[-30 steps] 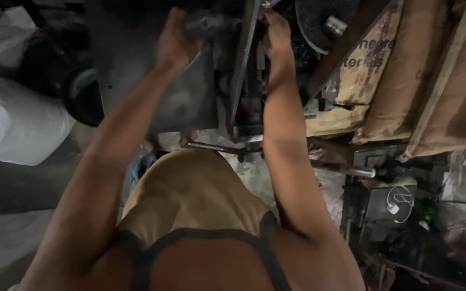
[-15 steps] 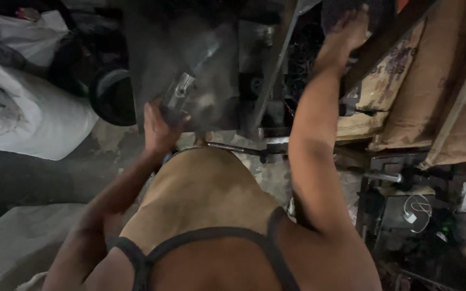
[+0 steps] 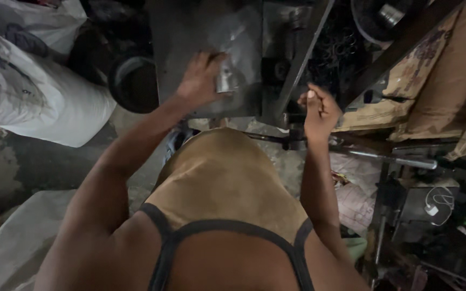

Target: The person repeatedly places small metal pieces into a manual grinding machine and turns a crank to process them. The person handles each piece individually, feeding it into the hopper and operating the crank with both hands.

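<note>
working over the grey metal machine table (image 3: 190,32), keep the body square to it. the left hand (image 3: 200,81) wraps a small shiny metal cylinder (image 3: 226,80) lying on that plate; press it flat. the right hand (image 3: 319,110), loosely fisted by the dark upright frame (image 3: 297,70), holds nothing i can make out.

The right hand (image 3: 319,110) is down from the machine's top, now beside its frame (image 3: 297,70) (fist closed); the left hand (image 3: 203,81) grips a metal cylinder (image 3: 227,81).
</note>
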